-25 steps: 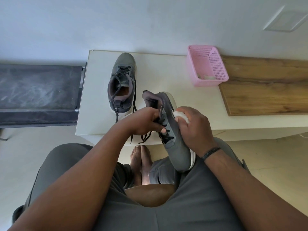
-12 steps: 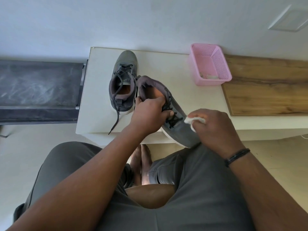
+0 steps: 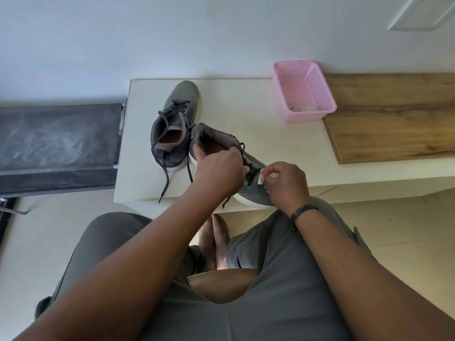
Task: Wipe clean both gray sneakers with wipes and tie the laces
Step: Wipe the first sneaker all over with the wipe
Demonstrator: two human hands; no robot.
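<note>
**Head view: seated person, shoe in both hands over white table**

Head view. White table (image 3: 229, 99) runs from 12 o'clock across to 3 o'clock, against a pale wall (image 3: 172, 33). Wooden board (image 3: 394, 114) lies on the table at 2 o'clock, touching the pink basket (image 3: 304, 93) at 1 o'clock; small scraps inside the basket, cannot tell what. Dark bench (image 3: 56, 146) at 9 o'clock, butted against the table's left edge. Pale tiled floor (image 3: 406, 230) at 4 o'clock.

First sneaker (image 3: 176, 124) stands upright on the table at 12 o'clock, toe toward the wall, laces loose, one lace trailing to the table's near edge. Second sneaker (image 3: 256, 190) just right of it, tilted, toe toward the person, sole edge at the table's near rim. Left hand (image 3: 219, 171) grips its collar, fingers curled, forefinger inside the opening. Right hand (image 3: 285, 185) pinches a white wipe (image 3: 261, 177) between thumb and fingertips, against the lace area. Black bracelet (image 3: 304, 210) on right wrist. Gray trousers (image 3: 283, 279) and bare feet (image 3: 214, 239) at 6 o'clock.
</note>
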